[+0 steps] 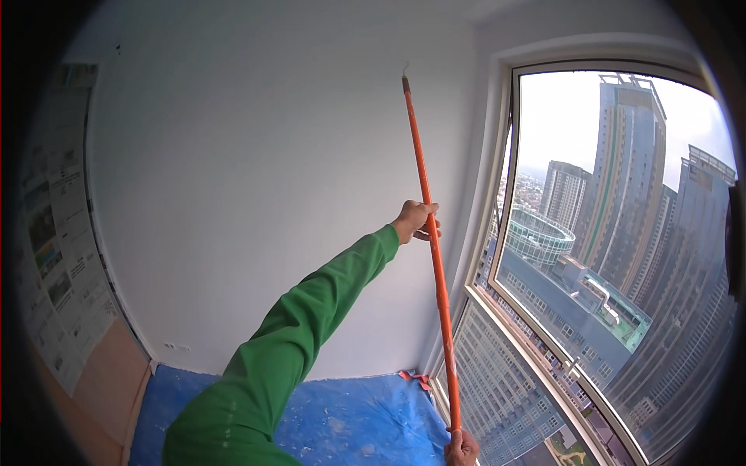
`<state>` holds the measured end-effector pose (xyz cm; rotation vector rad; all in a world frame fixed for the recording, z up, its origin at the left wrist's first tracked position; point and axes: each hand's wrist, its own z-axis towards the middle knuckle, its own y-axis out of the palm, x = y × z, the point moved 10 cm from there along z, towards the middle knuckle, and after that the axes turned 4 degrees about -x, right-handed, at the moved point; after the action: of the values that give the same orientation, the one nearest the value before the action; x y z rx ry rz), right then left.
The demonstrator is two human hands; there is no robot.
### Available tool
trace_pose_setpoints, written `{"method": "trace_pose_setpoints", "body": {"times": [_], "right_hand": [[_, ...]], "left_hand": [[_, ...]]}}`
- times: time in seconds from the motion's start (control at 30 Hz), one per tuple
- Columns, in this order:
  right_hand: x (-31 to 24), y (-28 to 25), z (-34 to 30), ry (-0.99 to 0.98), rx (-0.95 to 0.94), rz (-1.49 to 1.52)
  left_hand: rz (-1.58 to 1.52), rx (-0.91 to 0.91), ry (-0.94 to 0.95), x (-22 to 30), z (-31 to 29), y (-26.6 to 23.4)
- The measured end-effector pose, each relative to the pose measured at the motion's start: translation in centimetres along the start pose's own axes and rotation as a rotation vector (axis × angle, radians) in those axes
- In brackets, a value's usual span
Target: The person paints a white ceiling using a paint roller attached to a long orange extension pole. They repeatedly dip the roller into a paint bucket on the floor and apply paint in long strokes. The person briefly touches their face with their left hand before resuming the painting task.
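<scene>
A long orange extension pole (437, 272) runs from the lower edge up toward the white wall (272, 155). My left hand (417, 220), at the end of a green sleeve, is closed around its middle. Lower down, my right hand (461, 450) grips the pole near its bottom end, partly cut off by the picture's edge. At the top, a brown handle (406, 85) with a thin bent wire is fitted to the pole. Whatever the wire carries blends into the pale wall and cannot be made out.
On the right, a tall framed window (497, 256) has a tilted-out pane; high-rise buildings stand outside. Blue sheeting (350, 419) with pale spots covers the floor. Newspaper and brown paper (105, 365) mask the left side. A wall socket (177, 347) sits low.
</scene>
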<state>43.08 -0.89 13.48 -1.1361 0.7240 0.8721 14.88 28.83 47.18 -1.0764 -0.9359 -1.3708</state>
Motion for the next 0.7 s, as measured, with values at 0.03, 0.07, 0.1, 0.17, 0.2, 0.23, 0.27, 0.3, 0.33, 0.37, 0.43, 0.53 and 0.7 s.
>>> {"method": "trace_pose_setpoints", "body": {"times": [0.03,0.07,0.1,0.17,0.2,0.23,0.27,0.3,0.33,0.37,0.43,0.53,0.7], "right_hand": [[0.7,-0.1,-0.6,0.000,0.002,-0.018],[1.5,0.2,-1.9,-0.006,-0.008,-0.029],[2.6,0.3,-3.5,-0.005,-0.011,-0.046],[4.6,0.7,-6.7,-0.012,-0.025,-0.070],[5.5,0.6,-8.0,-0.011,-0.029,-0.080],[6.5,0.6,-8.9,0.013,-0.036,-0.070],[7.4,0.4,-9.7,0.038,-0.034,-0.063],[8.0,0.2,-10.3,0.064,-0.030,-0.057],[7.9,0.1,-10.7,0.099,-0.066,-0.005],[7.5,0.0,-11.0,0.134,-0.103,0.048],[8.8,0.3,-12.0,0.205,-0.178,0.149],[12.3,0.7,-13.3,0.277,-0.222,0.326],[7.2,-0.7,-8.1,0.210,-0.135,0.458]], "left_hand": [[-0.029,0.009,0.005,-1.7,-1.0,0.6],[-0.050,0.033,0.008,-3.4,-2.5,0.6],[-0.077,0.047,-0.018,-5.6,-3.8,1.1],[-0.140,0.080,-0.069,-9.7,-7.0,2.2],[-0.179,0.089,-0.099,-11.7,-8.9,3.3],[-0.263,0.110,-0.126,-13.5,-11.2,4.7],[-0.351,0.123,-0.150,-15.1,-13.2,6.4],[-0.441,0.133,-0.193,-17.1,-15.1,8.4],[-0.527,0.159,-0.237,-18.7,-16.7,9.5],[-0.577,0.173,-0.223,-19.6,-16.7,9.5],[-0.692,0.198,-0.192,-20.7,-16.4,9.4],[-0.703,0.238,-0.136,-17.3,-14.2,9.4],[-0.632,0.242,-0.076,-10.1,-8.9,8.0]]}}
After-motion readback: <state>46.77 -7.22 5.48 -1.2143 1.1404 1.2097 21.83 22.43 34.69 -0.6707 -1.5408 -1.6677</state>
